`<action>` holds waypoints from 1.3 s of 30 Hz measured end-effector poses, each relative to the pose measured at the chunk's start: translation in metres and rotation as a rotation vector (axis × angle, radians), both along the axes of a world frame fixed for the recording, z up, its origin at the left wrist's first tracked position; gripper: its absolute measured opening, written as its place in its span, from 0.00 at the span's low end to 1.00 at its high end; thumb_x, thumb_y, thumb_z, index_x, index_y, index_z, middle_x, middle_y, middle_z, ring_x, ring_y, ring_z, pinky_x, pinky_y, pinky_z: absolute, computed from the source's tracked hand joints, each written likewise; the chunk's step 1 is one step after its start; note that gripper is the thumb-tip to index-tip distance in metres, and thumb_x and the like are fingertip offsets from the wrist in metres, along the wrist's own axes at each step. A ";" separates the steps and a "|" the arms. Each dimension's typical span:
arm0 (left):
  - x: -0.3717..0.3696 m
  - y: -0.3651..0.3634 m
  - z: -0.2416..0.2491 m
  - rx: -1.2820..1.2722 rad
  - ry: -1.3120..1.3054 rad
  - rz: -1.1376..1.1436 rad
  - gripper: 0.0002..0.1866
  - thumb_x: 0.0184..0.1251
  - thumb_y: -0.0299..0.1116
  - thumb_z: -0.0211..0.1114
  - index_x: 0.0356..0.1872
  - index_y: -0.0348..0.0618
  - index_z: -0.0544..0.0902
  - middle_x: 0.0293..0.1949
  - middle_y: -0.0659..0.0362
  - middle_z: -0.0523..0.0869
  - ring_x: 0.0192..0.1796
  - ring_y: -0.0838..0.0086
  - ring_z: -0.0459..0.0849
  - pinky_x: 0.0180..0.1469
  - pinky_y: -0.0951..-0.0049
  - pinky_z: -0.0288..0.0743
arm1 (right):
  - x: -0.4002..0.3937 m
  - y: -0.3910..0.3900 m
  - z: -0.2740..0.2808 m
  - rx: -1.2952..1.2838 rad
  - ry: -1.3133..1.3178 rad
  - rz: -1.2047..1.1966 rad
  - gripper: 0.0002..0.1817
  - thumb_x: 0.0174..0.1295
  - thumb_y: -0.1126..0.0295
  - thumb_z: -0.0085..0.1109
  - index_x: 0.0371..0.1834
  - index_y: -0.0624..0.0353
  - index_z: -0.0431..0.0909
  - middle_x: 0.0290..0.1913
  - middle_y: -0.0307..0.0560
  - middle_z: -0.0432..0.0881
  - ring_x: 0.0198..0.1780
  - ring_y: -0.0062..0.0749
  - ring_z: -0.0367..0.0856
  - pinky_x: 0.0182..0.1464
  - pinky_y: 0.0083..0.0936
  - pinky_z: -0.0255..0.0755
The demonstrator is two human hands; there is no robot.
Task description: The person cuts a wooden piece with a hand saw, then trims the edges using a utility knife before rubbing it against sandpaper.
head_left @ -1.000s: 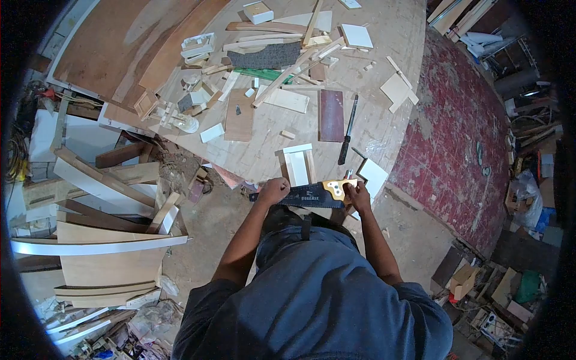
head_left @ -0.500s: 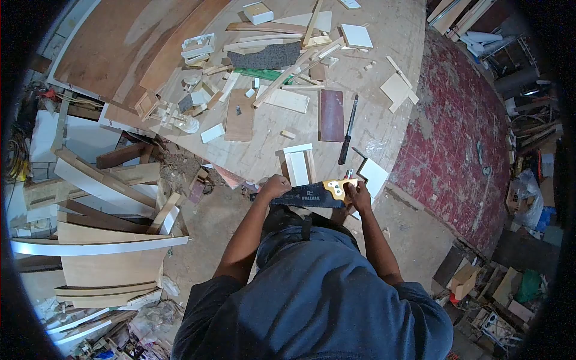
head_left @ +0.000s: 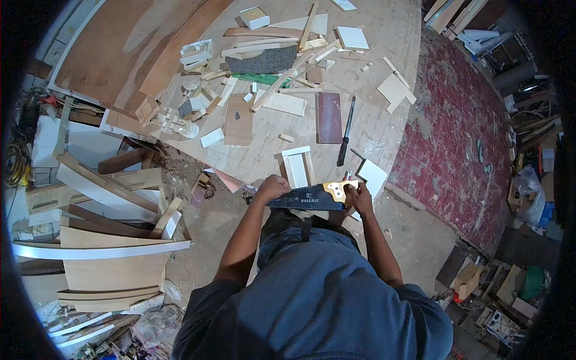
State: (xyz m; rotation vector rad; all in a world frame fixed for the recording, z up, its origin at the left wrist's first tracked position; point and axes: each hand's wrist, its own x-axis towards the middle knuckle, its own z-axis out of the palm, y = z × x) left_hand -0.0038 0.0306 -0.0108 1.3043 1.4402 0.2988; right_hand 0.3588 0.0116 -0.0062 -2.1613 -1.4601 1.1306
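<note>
This looks like a woodworking shop, and a busy, cluttered one. The broad wooden worktop is strewn with offcuts: thin strips, a small wood block, white-faced pieces such as a square panel. A handsaw with a yellow handle is at its near edge, and a long, slim tool with a black handle lies on top. Large brown boards spread out at the upper left, with curved wooden parts piled below them. Dusty, bare ground, a cardboard box and heaped scrap at the lower right add to the workshop look.
</note>
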 end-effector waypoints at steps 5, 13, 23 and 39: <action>0.006 0.015 0.100 -0.002 -0.060 0.067 0.10 0.50 0.34 0.73 0.25 0.37 0.86 0.21 0.59 0.83 0.26 0.76 0.79 0.32 0.71 0.73 | 0.002 0.012 0.094 0.145 0.108 -0.096 0.16 0.69 0.59 0.62 0.47 0.63 0.77 0.26 0.42 0.77 0.27 0.21 0.73 0.29 0.24 0.69; 0.052 0.027 0.389 0.232 -0.046 0.029 0.05 0.52 0.27 0.69 0.29 0.36 0.86 0.23 0.58 0.85 0.27 0.79 0.80 0.34 0.75 0.74 | 0.039 0.013 0.325 0.702 0.341 -0.175 0.12 0.72 0.73 0.55 0.55 0.66 0.75 0.46 0.43 0.83 0.44 0.21 0.79 0.45 0.19 0.73; 0.118 -0.014 0.489 0.722 -0.006 -0.058 0.04 0.53 0.26 0.69 0.29 0.38 0.84 0.28 0.60 0.84 0.31 0.80 0.79 0.34 0.77 0.69 | 0.092 -0.027 0.394 1.053 0.301 -0.243 0.15 0.75 0.64 0.52 0.54 0.64 0.76 0.38 0.36 0.78 0.38 0.13 0.75 0.38 0.14 0.68; 0.174 -0.035 0.491 0.718 0.023 -0.065 0.05 0.54 0.28 0.67 0.29 0.37 0.84 0.27 0.58 0.85 0.30 0.77 0.80 0.35 0.76 0.73 | 0.145 -0.053 0.386 1.045 0.298 -0.285 0.13 0.74 0.67 0.54 0.54 0.64 0.77 0.39 0.40 0.82 0.37 0.15 0.76 0.37 0.15 0.69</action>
